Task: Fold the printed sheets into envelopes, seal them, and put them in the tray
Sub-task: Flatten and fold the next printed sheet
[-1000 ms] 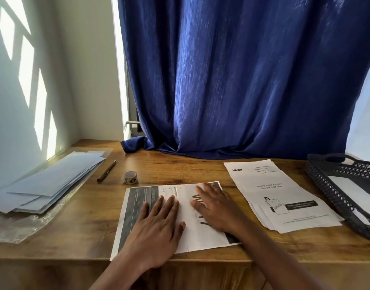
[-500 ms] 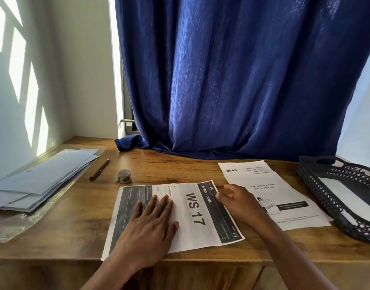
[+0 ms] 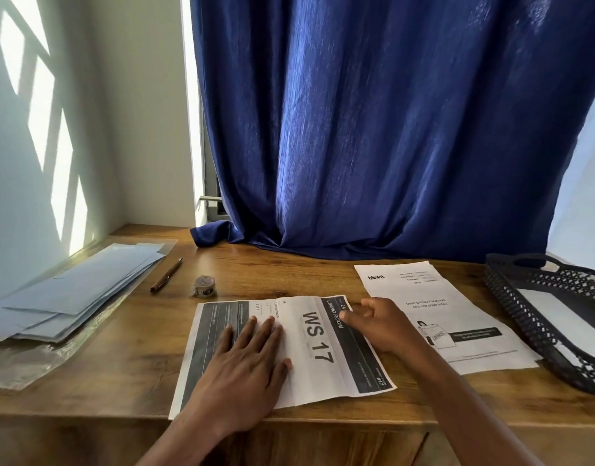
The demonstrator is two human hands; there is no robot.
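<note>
tray [image 3: 511, 299] cut off at right edge, sheet's [image 3: 318, 344] small print unreadable

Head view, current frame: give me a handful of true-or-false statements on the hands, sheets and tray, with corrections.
1. The left hand lies flat on the WS 17 sheet. True.
2. The right hand holds the pen. False: the pen lies apart on the desk, left of the tape roll.
3. The tray stands at the right. True.
4. The blinkit sheet lies in the tray. False: it lies on the desk beside it.
5. The blue envelopes lie at the left. True.
</note>
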